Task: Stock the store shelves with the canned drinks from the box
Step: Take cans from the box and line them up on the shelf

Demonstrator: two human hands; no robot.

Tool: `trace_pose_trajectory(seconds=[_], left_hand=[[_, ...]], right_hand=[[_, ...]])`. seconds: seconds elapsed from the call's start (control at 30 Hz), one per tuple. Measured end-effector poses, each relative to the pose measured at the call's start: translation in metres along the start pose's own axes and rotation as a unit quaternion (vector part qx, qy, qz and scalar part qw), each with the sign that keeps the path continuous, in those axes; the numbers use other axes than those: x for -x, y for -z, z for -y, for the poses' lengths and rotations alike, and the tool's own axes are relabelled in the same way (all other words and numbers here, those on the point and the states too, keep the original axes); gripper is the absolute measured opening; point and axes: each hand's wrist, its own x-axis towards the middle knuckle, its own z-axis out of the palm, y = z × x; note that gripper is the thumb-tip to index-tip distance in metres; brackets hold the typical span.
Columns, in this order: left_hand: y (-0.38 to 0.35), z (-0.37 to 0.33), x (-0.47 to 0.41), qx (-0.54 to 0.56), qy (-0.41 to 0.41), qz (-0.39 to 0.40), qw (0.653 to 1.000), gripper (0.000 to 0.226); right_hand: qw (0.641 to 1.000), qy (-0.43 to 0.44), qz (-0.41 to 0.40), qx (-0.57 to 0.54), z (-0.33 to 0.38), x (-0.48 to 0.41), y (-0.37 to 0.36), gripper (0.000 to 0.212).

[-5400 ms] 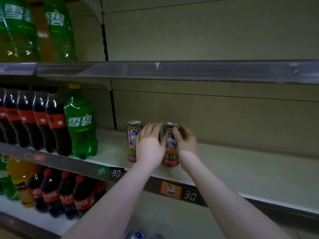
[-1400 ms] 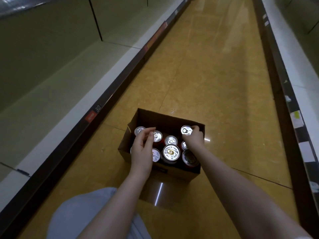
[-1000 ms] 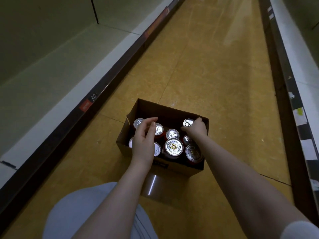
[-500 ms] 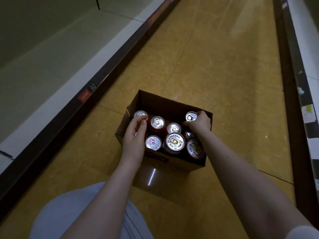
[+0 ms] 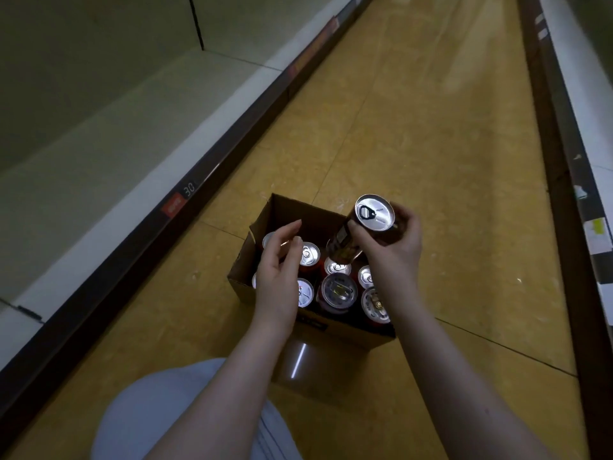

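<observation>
The right hand (image 5: pixel 393 257) is gripping a tall dark can with a silver pull-tab lid (image 5: pixel 363 229), tilting it above the brown cardboard box (image 5: pixel 247 260). The left hand (image 5: pixel 278 277) is hovering with fingers loosely spread over the silver-topped cans (image 5: pixel 338 292) standing inside, on the yellow tiled floor (image 5: pixel 414 127) beside the pale shelf (image 5: pixel 99 144).

An open brown cardboard box (image 5: pixel 348 330) sits on the floor, holding upright canned drinks (image 5: pixel 338 291) with silver pull-tab lids, packed closely. One slim can (image 5: pixel 363 232), dark-sided with a silver lid, is raised above the box's far right corner, tilted with its lid toward the camera. A pale shelf (image 5: pixel 109 134) runs left of the box.
</observation>
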Motion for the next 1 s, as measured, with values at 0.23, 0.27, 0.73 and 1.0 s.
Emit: trace_pose_trajectory(seconds=[0.23, 0.27, 0.73, 1.0], left_hand=[[-0.015, -0.052, -0.013, 0.066, -0.051, 0.019, 0.996, 0.023], [-0.016, -0.059, -0.014, 0.066, -0.055, 0.031, 0.996, 0.024], [0.017, -0.148, -0.022, 0.079, -0.091, 0.040, 0.992, 0.054], [0.084, -0.198, -0.005, 0.082, -0.141, -0.008, 0.986, 0.041]], right_hand=[[0.980, -0.006, 0.098, -0.174, 0.032, 0.026, -0.022, 0.037], [0.977, 0.001, 0.105, -0.188, 0.036, 0.026, -0.024, 0.037], [0.929, 0.050, 0.274, -0.242, 0.138, 0.023, -0.072, 0.032], [0.879, 0.063, 0.389, -0.269, 0.193, 0.062, -0.114, 0.039]])
